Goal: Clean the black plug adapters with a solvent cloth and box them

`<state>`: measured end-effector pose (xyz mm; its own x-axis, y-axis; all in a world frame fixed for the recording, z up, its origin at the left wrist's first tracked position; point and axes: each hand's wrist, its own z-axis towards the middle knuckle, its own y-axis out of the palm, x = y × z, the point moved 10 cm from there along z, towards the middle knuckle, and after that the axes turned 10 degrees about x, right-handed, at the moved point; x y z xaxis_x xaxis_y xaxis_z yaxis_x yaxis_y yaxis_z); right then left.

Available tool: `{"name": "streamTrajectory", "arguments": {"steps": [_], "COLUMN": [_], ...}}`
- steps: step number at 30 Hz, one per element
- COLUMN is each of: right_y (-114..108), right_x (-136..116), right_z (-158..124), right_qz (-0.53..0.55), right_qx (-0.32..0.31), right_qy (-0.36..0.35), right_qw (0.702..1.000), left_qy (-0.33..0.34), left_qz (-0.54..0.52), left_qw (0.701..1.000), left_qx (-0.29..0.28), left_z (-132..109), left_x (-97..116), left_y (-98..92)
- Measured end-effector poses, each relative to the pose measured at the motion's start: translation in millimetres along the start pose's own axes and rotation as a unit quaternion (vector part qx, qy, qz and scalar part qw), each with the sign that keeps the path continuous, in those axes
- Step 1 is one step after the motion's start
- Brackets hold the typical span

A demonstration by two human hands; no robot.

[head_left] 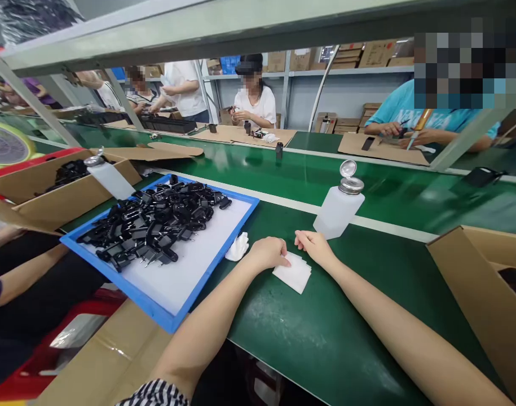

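My left hand (269, 252) has its fingers curled at a small stack of white wipes (295, 275) on the green bench, its thumb pressing the upper left corner. Just right of the stack, my right hand (316, 246) is closed, fingers bent inward; whatever may be in them is hidden. Close behind it stands a white dispenser bottle (339, 211) with its metal lid flipped up. A crumpled white wipe (238, 247) lies left of my left hand, against a blue-rimmed tray (211, 283). Black plug adapters (156, 220) with metal pins are heaped in that tray.
A cardboard box (461, 282) with dark items stands at the right. Another open box (75, 194) and a second bottle (111, 177) are beyond the tray. A green conveyor belt (249, 163) runs behind the bench, with several people working across it. Someone's forearm (25, 276) shows at left.
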<state>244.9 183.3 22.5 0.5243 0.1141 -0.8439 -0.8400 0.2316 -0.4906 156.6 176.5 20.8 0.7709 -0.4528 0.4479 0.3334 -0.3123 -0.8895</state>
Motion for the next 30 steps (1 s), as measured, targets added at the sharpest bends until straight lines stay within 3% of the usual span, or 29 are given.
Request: {"name": "streamTrajectory", "arguments": {"steps": [4, 7, 10, 13, 15, 18, 21, 24, 28, 30], "right_y": [1, 2, 3, 4, 5, 15, 31, 48, 70, 72], "right_x": [0, 1, 2, 0, -4, -5, -6, -15, -27, -31], "right_z": [-3, -2, 0, 3, 4, -1, -14, -29, -49, -51], "right_qz": [-0.008, -0.004, 0.018, 0.049, 0.067, 0.164, 0.293, 0.374, 0.468, 0.497], "right_qx": [-0.003, -0.008, -0.017, -0.026, -0.037, -0.084, -0.136, -0.171, -0.221, -0.210], "right_qy": [0.002, 0.003, 0.005, 0.010, 0.011, 0.060, 0.144, 0.189, 0.241, 0.238], "right_qw": [1.000, 1.000, 1.000, 0.998, 0.997, 0.981, 0.936, 0.892, 0.821, 0.808], "left_qy": [-0.025, -0.001, 0.046, 0.077, 0.088, 0.115, 0.133, 0.119, 0.046, 0.017], "left_qz": [-0.014, -0.043, -0.073, -0.209, -0.358, -0.551, -0.702, -0.797, -0.865, -0.885], "left_qw": [1.000, 0.999, 0.996, 0.975, 0.929, 0.826, 0.700, 0.593, 0.498, 0.465], "left_qx": [-0.009, -0.006, 0.016, 0.011, -0.019, -0.025, 0.014, 0.013, 0.030, 0.034], "left_z": [3, 3, 1, -3, -6, -9, -11, -10, -5, -2], "left_x": [-2, 5, 13, 16, 19, 22, 17, 13, 3, 0], "left_y": [8.6, 8.9, -2.7, -17.0, -24.3, -42.0, -61.3, -66.2, -62.2, -59.2]}}
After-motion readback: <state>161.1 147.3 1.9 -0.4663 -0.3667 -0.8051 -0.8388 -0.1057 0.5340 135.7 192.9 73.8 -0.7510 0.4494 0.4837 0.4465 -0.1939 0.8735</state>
